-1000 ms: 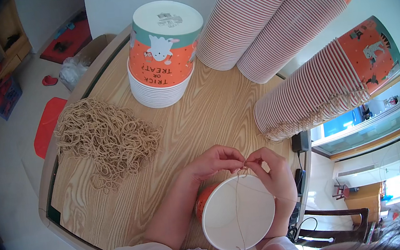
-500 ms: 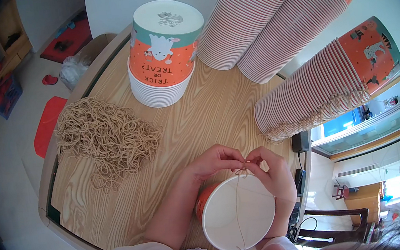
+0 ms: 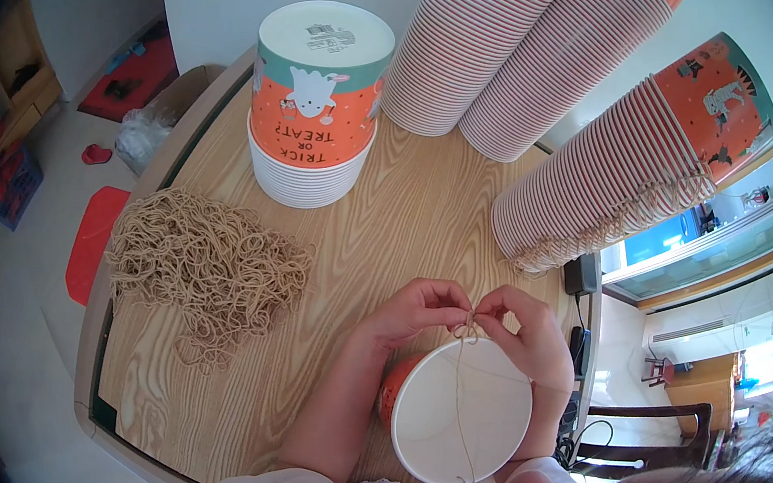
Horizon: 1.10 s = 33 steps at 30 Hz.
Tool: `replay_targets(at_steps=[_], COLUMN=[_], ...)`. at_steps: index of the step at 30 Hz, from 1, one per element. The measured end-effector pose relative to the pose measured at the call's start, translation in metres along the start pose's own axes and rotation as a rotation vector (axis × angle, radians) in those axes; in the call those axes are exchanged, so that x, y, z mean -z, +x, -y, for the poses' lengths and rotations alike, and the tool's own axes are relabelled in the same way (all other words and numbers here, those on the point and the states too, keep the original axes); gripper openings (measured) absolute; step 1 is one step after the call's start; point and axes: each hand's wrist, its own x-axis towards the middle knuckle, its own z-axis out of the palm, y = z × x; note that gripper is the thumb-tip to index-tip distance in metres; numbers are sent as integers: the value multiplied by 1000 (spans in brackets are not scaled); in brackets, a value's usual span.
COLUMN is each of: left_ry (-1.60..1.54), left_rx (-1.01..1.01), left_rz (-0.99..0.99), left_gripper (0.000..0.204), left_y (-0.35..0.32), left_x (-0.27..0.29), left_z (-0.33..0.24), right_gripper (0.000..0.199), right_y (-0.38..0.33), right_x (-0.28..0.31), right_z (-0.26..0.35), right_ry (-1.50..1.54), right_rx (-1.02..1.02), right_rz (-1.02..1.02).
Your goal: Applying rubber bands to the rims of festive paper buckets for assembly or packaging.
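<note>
A paper bucket (image 3: 461,416), white inside and orange outside, lies tilted against me at the table's near edge, its mouth facing up toward me. A thin tan cord (image 3: 461,396) runs across that mouth from the near rim to the far rim. Just beyond the far rim, my left hand (image 3: 421,309) and my right hand (image 3: 520,324) meet fingertip to fingertip. Both pinch the cord, where small loops and a knot show between them. The exact shape of the knot is partly hidden by my fingers.
A tangled heap of tan cord (image 3: 211,268) lies on the table's left. An upside-down stack of orange and green buckets (image 3: 320,95) stands behind. Tall stacks (image 3: 495,25) rise at back right; a nearer stack (image 3: 599,167) has cords along its side. Black adapters (image 3: 581,274) sit by the right edge.
My hands stay almost in place at the far rim, fingers shifting slightly around the knot. The bucket and everything else look unmoved.
</note>
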Motion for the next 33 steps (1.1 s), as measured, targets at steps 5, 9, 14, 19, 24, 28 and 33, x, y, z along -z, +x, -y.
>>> replay_targets(at_steps=[5, 9, 14, 19, 24, 28, 33], left_ry=[3, -30, -86, -15, -59, -123, 3], left_rx=[10, 11, 61, 33, 74, 139, 115], left_rz=[-3, -8, -12, -7, -26, 10, 148], left_gripper=[11, 10, 7, 4, 5, 12, 26], left_y=[-1, -3, -1, -7, -5, -5, -6], left_x=[0, 0, -2, 5, 5, 4, -4], left_z=[0, -1, -4, -7, -7, -9, -13], right_gripper=[11, 10, 15, 22, 22, 19, 17], right_y=[-1, -2, 9, 7, 12, 10, 8], right_x=[1, 7, -7, -74, -85, -82, -88], right_z=[3, -5, -84, -119, -119, -109, -123], right_ry=[18, 83, 953, 1627, 1657, 1674, 1699], right_rx=[11, 39, 24, 187, -42, -58, -98], right_rz=[2, 62, 350, 224, 129, 178, 142])
